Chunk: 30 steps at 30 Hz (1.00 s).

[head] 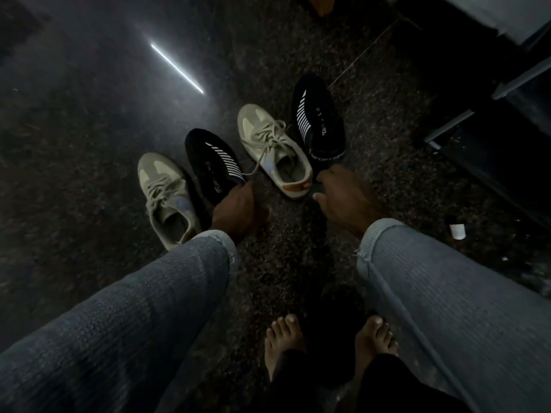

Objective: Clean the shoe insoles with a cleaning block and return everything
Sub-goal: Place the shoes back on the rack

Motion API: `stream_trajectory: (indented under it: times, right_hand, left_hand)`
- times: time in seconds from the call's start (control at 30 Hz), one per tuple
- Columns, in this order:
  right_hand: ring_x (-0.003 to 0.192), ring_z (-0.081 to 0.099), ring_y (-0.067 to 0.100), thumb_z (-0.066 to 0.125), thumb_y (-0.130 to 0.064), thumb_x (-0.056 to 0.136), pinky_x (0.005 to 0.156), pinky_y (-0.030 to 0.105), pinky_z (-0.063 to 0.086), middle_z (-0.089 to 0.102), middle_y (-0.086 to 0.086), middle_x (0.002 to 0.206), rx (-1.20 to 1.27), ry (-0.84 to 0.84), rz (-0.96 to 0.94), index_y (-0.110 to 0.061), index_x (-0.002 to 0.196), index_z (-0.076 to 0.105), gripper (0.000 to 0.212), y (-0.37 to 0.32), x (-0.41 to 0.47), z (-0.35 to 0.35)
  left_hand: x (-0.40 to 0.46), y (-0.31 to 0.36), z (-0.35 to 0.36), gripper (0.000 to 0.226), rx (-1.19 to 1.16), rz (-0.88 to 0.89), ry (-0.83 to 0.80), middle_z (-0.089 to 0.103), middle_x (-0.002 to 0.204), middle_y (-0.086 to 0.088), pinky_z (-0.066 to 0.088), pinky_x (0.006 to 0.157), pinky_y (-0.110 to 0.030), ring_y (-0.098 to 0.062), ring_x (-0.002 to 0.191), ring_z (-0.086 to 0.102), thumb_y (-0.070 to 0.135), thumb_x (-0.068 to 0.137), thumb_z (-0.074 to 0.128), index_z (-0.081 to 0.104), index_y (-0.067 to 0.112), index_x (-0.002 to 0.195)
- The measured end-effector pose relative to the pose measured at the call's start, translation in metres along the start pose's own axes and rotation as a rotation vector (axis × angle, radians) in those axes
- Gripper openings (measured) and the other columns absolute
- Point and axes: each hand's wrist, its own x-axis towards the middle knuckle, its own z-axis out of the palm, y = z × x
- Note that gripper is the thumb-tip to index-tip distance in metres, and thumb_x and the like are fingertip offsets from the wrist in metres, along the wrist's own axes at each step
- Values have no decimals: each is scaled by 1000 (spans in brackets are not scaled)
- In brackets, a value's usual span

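Four shoes lie in a rough row on the dark speckled floor (pixel 298 263) in front of me, toes pointing away. From my left the order is a pale laced sneaker (pixel 165 192), a black shoe (pixel 213 165) with white slanted stripes, a second pale sneaker (pixel 275 147) with its laces loose, and a second black striped shoe (pixel 317 117), which sits furthest from me. My left hand (pixel 238 208) reaches down to the heel end of the nearer black shoe; my fingers curl at its opening and seem to grip the rim, though the dim light and blur keep me from saying exactly how they lie. My right hand (pixel 343 198) is at the heel of the far black shoe, fingertips touching or holding its collar, thumb (pixel 320 198) stretched out toward the heel of the sneaker beside it; whether I truly pinch the collar I cannot tell. The left pale sneaker is touching the black shoe next to it, and the other two also lie close together. I cannot make out any insole inside the shoes, nor a cleaning block anywhere. Both my arms wear light blue ribbed sleeves (pixel 447 293). My bare feet (pixel 328 344) show below, between my arms. A small white-capped bottle (pixel 457 229) stands on the floor to my right, well apart from the shoes, near dark furniture (pixel 492 114). A bright streak of reflected light (pixel 177 68) crosses the floor beyond the shoes.
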Motion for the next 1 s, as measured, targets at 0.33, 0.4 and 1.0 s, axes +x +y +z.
stream_trajectory:
  times: [0.33,0.4,1.0]
  right_hand:
    - [119,45,34,59,-19,91,96,45,43,45,16,130,-38,239,-67,-6,124,52,36,1,28,22]
    - [129,38,35,60,-19,90,103,46,38,38,16,141,-36,271,-32,-7,135,44,50,9,38,16]
    - [114,48,35,48,-7,92,94,42,42,52,16,123,-196,-81,16,-9,123,53,32,35,-16,68]
  left_hand:
    - [12,-4,17,52,59,44,102,52,125,-15,45,92,-47,-34,115,51,37,88,64,46,11,129]
    - [16,1,16,50,67,70,138,52,126,-15,45,92,-45,-34,116,51,33,89,63,46,11,130]
    - [8,-16,18,46,104,-26,194,49,123,-16,46,87,-50,-37,109,50,31,84,68,50,10,121]
